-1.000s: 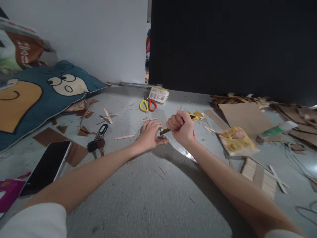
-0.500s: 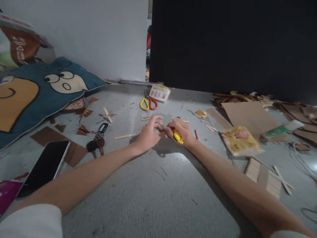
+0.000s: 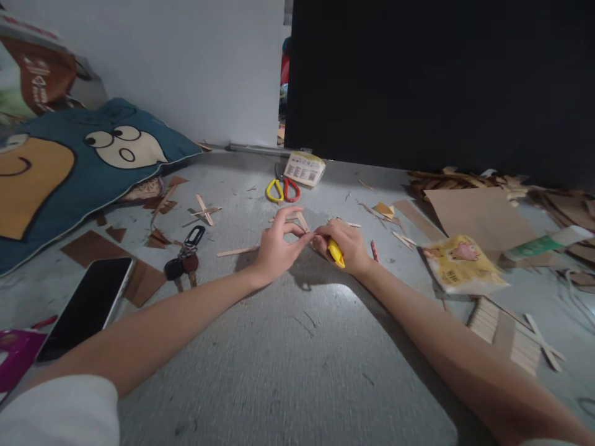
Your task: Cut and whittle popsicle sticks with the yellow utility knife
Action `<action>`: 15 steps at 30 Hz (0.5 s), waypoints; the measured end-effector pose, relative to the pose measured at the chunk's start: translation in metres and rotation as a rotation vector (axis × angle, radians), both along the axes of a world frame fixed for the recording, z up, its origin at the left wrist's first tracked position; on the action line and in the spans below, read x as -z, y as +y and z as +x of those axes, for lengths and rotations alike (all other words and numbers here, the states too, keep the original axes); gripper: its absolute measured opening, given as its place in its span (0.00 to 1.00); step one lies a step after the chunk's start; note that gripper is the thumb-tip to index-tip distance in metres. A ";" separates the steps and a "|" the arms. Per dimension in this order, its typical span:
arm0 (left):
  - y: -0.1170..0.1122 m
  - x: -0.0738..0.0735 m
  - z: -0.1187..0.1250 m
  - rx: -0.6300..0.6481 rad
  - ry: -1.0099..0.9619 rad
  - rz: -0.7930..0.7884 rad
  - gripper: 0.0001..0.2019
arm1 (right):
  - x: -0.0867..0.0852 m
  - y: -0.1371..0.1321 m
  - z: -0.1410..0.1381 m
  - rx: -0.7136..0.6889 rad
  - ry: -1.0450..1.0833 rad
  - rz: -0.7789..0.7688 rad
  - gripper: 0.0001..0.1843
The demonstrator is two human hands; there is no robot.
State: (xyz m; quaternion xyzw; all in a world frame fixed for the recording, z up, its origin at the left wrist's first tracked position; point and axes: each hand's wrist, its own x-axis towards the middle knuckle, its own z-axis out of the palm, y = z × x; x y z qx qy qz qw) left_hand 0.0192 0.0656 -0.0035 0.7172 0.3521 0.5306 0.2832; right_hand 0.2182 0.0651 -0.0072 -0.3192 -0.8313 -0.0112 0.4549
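Observation:
My left hand (image 3: 275, 249) pinches a short pale wooden craft stick (image 3: 302, 221), which slants up between its thumb and fingers. Wrapped in my right hand (image 3: 352, 246) is a yellow-handled tool (image 3: 336, 254), possibly a craft knife; its working end is hidden by the fingers. Both hands' fingertips meet over the table, at the lower end of the stick. Left of the left hand lies a loose craft stick (image 3: 235, 251). Beyond the hands rest scissors (image 3: 291, 191) with one yellow and one red handle.
A phone (image 3: 88, 306), keys (image 3: 189, 263) and a blue cushion (image 3: 134, 179) occupy the left. Crossed sticks (image 3: 204, 210) lie further back. On the right are a yellow packet (image 3: 465, 265), a glue tube (image 3: 548, 241), cardboard (image 3: 474, 214) and a panel of joined sticks (image 3: 504, 334).
The camera view has shifted slightly. My left fingers have moved a little, and more of the pinched stick shows. The right hand keeps its grip on the yellow tool.

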 end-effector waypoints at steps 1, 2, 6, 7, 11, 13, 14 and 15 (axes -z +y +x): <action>0.001 0.000 0.000 -0.004 -0.010 -0.015 0.23 | 0.001 0.000 0.000 0.005 -0.001 -0.004 0.12; 0.001 0.000 0.000 -0.005 -0.023 -0.029 0.23 | 0.001 0.001 0.000 0.008 0.000 -0.007 0.12; 0.003 0.003 0.001 0.015 -0.081 -0.064 0.25 | 0.003 0.002 0.001 -0.010 0.012 0.017 0.12; 0.004 0.003 0.001 0.016 -0.089 -0.067 0.25 | 0.003 0.002 0.001 -0.021 0.014 0.020 0.12; 0.004 0.004 0.002 -0.002 -0.100 -0.064 0.25 | 0.003 0.002 0.003 -0.032 -0.005 -0.019 0.13; 0.004 0.003 0.003 -0.003 -0.106 -0.056 0.25 | 0.003 0.002 0.004 -0.030 -0.018 -0.028 0.15; 0.004 0.003 0.003 -0.001 -0.108 -0.056 0.25 | 0.003 0.003 0.004 -0.034 -0.025 -0.023 0.15; 0.004 0.003 0.003 0.002 -0.111 -0.058 0.25 | 0.003 0.003 0.004 -0.041 -0.033 -0.011 0.16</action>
